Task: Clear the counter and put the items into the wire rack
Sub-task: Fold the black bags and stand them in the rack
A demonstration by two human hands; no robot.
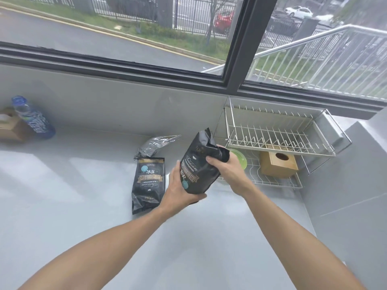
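Both my hands hold one black coffee bag (199, 166) above the counter, just left of the wire rack (278, 135). My left hand (178, 191) cups its bottom; my right hand (228, 166) grips its folded top. A second black coffee bag (147, 183) lies flat on the grey counter (83, 195) to the left. Behind it lies a crumpled silver foil bag (155, 144). The two-tier rack stands in the right corner, its upper tier bare.
On the rack's lower tier sit a wooden tissue box (279, 162) and a green plate (240, 158), partly hidden by my right hand. At the far left stand a blue-labelled water bottle (33, 117) and a brown cardboard box (10, 126). A window runs behind the counter.
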